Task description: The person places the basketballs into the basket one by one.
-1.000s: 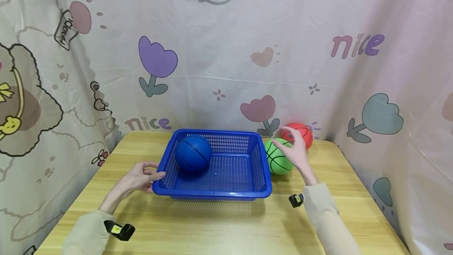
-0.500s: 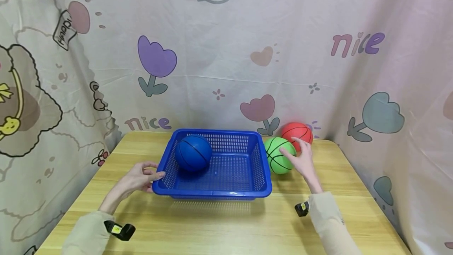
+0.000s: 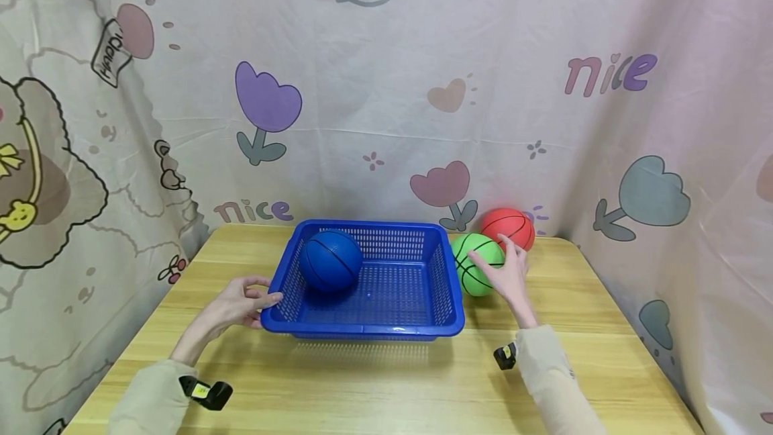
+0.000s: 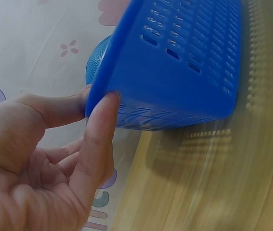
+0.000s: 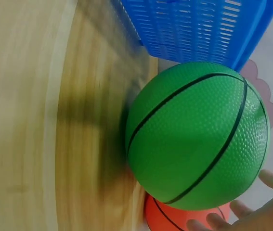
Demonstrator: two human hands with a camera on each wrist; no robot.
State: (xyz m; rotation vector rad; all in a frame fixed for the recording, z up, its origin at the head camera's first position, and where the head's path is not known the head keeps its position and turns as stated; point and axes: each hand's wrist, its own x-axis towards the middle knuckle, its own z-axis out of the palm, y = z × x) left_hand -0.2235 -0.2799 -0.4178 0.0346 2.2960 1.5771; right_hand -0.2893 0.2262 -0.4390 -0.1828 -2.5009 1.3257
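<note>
A blue plastic basket (image 3: 371,331) with perforated walls stands mid-table, holding a blue basketball (image 3: 331,262) on its left side. My left hand (image 3: 235,305) pinches the basket's front left corner, thumb and fingers on either side of the rim (image 4: 108,62) in the left wrist view. Just right of the basket rests a green basketball (image 3: 472,282) with black lines. My right hand (image 3: 512,279) is at its right side, fingers spread and lightly bent; in the right wrist view the fingertips are right at the green surface (image 5: 194,139). Behind it sits a red basketball (image 3: 506,221), partly hidden.
The wooden table (image 3: 374,395) ends at the back against a printed curtain (image 3: 374,72), with the red ball close to it. The green ball lies close beside the basket's right wall. A small black camera is worn on each sleeve.
My right hand has come down from above the green basketball to its right side, then shifted slightly left towards it. My left hand, the basket and the balls have stayed in place.
</note>
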